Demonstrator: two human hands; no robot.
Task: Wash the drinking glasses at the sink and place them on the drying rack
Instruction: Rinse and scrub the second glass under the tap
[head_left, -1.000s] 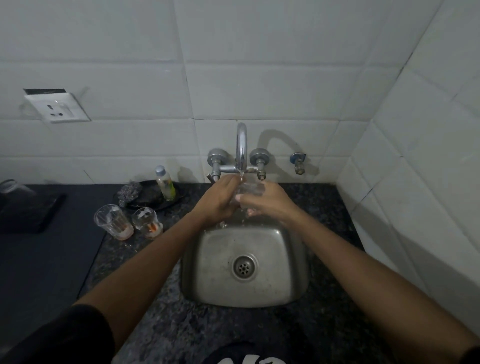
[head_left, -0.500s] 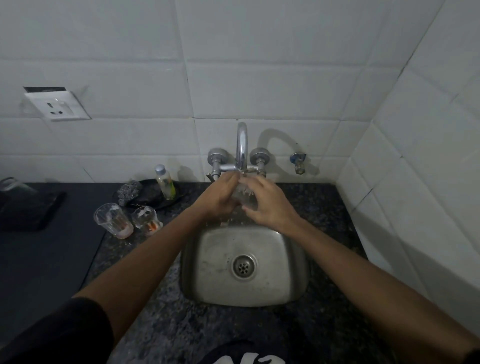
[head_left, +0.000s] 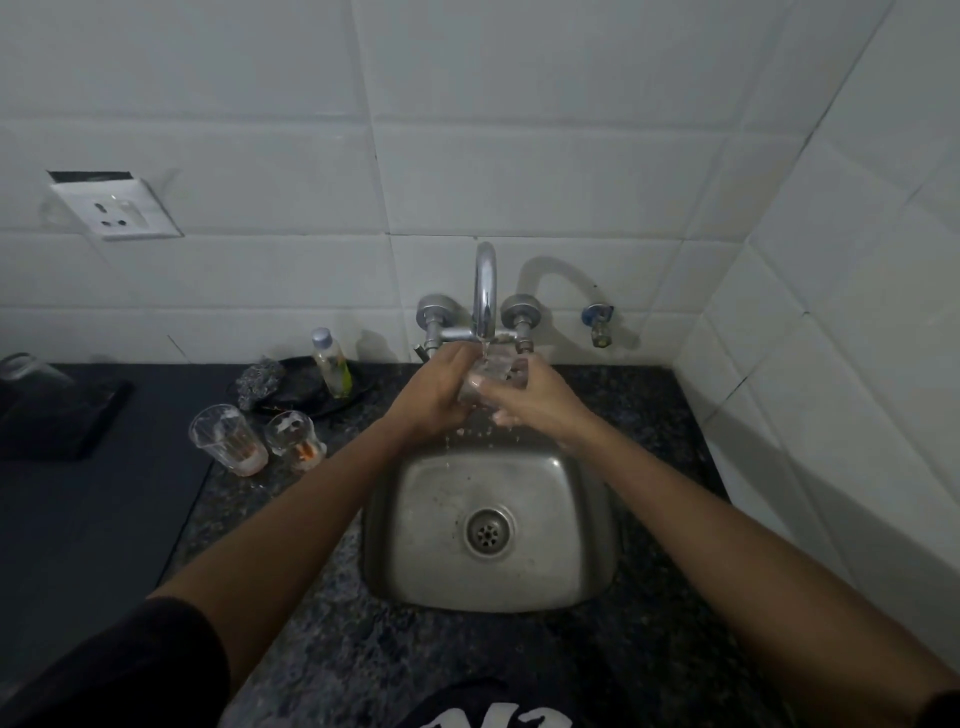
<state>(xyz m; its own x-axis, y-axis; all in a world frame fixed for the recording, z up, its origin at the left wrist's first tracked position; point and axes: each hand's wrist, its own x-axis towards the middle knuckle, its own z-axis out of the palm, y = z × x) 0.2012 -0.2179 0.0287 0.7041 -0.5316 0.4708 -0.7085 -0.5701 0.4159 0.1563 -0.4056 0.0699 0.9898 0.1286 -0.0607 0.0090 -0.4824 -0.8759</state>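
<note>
A clear drinking glass is held under the running tap, above the back edge of the steel sink. My left hand wraps it from the left and my right hand grips it from the right; both hide most of it. Water drips from my hands into the basin. Two dirty glasses stand on the counter to the left: a taller glass and a shorter glass, each with orange residue at the bottom.
A small soap bottle and a steel scrubber sit on a dark dish behind the dirty glasses. A dark tray with an upturned glass lies at far left. Tiled walls close in behind and to the right.
My right hand has shifted around the glass, back to gripping its right side. The glass stays under the stream and more water drips off my hands.
</note>
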